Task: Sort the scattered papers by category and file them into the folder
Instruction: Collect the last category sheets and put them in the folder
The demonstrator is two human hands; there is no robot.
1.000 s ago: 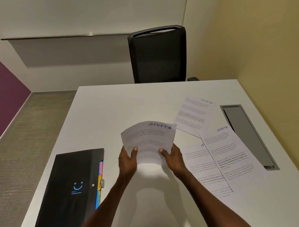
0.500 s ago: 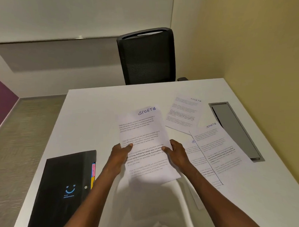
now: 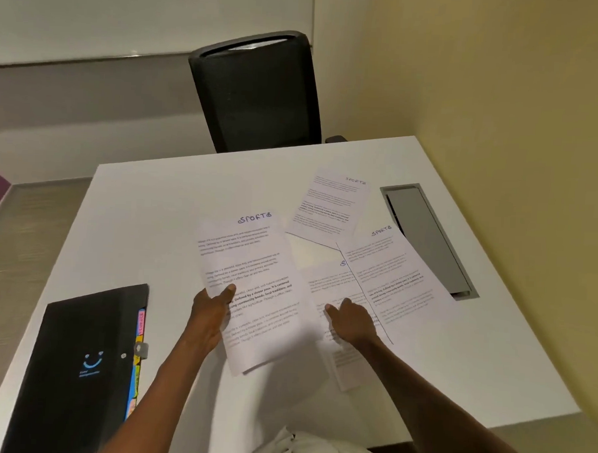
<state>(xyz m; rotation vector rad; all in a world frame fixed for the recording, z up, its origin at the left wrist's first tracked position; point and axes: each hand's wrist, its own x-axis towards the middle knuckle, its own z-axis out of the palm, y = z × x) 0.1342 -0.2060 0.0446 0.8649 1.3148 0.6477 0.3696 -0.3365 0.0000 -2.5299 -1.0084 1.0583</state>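
On the counter (image 3: 154, 220), my left hand (image 3: 208, 320) pinches a SPORTS sheet (image 3: 250, 286); right hand (image 3: 350, 322), fingers relaxed, reaches the next paper (image 3: 336, 293). Gathering continues; black folder (image 3: 79, 364) waits left.

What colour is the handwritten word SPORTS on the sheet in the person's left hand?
Blue ink, on the white printed sheet held by the left hand; the head view shows it.
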